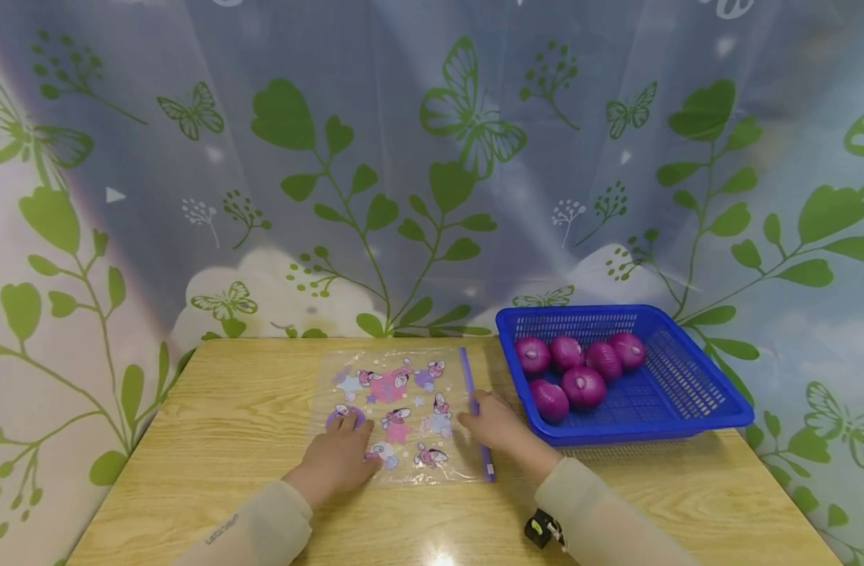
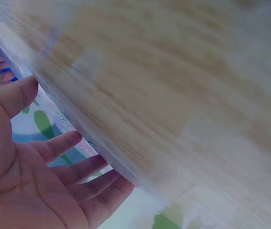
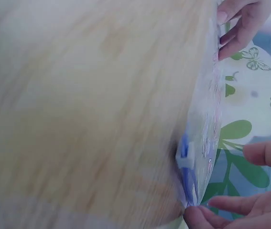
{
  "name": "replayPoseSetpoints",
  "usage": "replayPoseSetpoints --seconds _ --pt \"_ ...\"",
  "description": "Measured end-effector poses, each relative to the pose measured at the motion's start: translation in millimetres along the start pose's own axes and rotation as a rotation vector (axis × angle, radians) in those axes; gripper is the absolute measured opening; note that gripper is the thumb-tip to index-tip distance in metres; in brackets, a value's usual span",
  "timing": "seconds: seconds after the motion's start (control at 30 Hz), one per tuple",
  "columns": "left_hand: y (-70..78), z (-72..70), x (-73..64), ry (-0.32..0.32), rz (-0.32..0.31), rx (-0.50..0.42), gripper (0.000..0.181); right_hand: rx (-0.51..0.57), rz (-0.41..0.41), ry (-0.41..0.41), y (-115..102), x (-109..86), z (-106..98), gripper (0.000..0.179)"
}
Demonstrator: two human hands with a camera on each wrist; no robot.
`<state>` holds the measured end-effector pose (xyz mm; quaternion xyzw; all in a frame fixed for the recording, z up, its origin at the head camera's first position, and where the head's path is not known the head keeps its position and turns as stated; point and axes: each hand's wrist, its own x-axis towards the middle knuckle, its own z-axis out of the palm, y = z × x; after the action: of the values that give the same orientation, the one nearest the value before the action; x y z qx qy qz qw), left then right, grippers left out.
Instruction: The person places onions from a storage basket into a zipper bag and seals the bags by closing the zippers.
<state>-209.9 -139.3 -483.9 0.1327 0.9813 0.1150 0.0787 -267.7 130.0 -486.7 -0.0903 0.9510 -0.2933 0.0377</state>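
A clear plastic zip bag (image 1: pixel 417 409), printed with pink and purple cartoon figures and stars, lies flat on the wooden table. Its purple zip strip (image 1: pixel 465 365) runs along the right side, with a white slider (image 3: pixel 185 155) near the front end. My left hand (image 1: pixel 340 456) rests on the bag's left part, fingers loosely extended; the left wrist view shows its fingertips (image 2: pixel 70 138) on the plastic. At the zip strip, my right hand (image 1: pixel 501 426) touches the bag's right edge. In the right wrist view, its thumb and fingers (image 3: pixel 235 204) stand apart.
A blue plastic basket (image 1: pixel 686 417) with several purple onions (image 1: pixel 583 387) stands right of the bag, close to my right forearm. A small black device (image 1: pixel 541 528) sits by the right wrist. Behind the table (image 1: pixel 248 393) hangs a curtain (image 1: pixel 403 157) with green leaves and butterflies.
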Motion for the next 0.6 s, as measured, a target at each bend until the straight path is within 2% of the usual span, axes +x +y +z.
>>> replayPoseSetpoints --seconds 0.33,0.6 --pt "2.4 -0.4 -1.9 0.013 0.008 0.000 0.062 0.200 0.104 0.064 -2 5.0 2 0.050" --pt "3.3 -1.1 -1.4 0.006 0.003 0.013 0.064 0.387 0.187 0.055 -1 11.4 5 0.052"
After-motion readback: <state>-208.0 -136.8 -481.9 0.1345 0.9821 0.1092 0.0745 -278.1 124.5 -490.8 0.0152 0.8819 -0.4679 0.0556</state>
